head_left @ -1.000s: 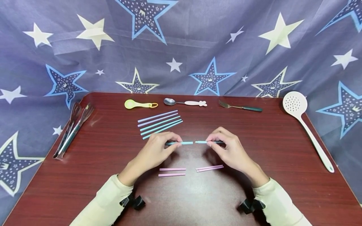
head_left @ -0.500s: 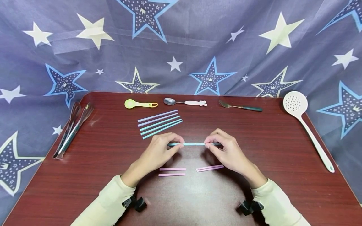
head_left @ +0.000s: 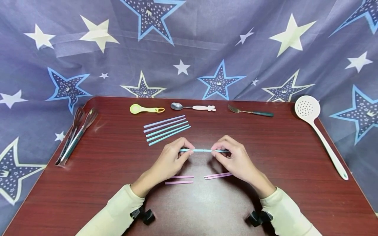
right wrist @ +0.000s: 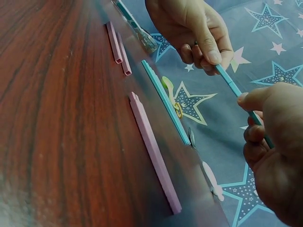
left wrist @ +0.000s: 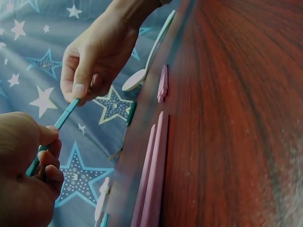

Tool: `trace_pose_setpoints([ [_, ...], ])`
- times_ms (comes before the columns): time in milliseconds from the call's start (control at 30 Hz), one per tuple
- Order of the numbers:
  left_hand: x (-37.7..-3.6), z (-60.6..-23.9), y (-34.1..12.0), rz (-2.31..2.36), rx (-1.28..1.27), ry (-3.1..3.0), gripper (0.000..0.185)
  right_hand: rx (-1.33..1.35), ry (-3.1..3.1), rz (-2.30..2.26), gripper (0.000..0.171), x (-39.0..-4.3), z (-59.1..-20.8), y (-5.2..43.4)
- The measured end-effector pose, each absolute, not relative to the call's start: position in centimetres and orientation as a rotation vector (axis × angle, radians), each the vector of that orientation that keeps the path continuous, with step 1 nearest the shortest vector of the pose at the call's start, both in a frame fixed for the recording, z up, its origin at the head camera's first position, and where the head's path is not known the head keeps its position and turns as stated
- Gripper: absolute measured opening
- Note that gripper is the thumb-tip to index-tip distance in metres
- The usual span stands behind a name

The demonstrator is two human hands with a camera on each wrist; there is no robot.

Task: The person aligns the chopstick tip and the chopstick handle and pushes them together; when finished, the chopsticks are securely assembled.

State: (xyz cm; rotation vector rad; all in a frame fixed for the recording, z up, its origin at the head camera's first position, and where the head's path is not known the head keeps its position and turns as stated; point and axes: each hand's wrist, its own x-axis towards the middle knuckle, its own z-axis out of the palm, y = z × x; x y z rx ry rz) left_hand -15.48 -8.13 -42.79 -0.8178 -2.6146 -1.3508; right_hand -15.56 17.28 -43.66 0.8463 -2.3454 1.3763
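In the head view, my left hand (head_left: 171, 157) and my right hand (head_left: 233, 159) pinch a thin teal chopstick (head_left: 202, 150) between thumb and fingers, one hand toward each end. It lies level above the table, its two halves meeting end to end. A fine seam crosses the teal chopstick (right wrist: 230, 83) between the hands in the right wrist view. Nearer me on the table lie two pink chopstick halves (head_left: 180, 182) on the left and two more pink chopstick halves (head_left: 218, 176) on the right. The outer ends of the teal chopstick are partly hidden by my fingers.
Behind my left hand lie several full-length chopsticks, purple (head_left: 165, 121) and teal (head_left: 169, 133). Along the back are a yellow measuring spoon (head_left: 146, 109), a spoon (head_left: 193, 107) and a fork (head_left: 251, 112). Whisk-like utensils (head_left: 76, 136) lie left, a white skimmer (head_left: 322, 136) right.
The two teal halves, held apart by a small gap one second ago, now meet end to end. My left hand has shifted right and my right hand slightly left.
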Motion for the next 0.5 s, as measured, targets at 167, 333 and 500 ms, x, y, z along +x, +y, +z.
trace_pose_setpoints([
  [167,-15.27,-42.72,-8.03,-1.348,-0.815,-2.627,0.005,0.841,-2.352,1.374,0.014,-15.5,-43.65,17.24],
  [333,-15.17,-42.92,-7.76,-1.337,-0.813,-2.604,0.004,0.842,-2.363,1.37,0.014,-15.46,-43.9,17.09],
  [500,-15.12,-42.97,-7.56,-1.327,-0.8,-2.599,0.004,0.861,-2.353,1.35,0.018,-15.47,-43.93,17.13],
])
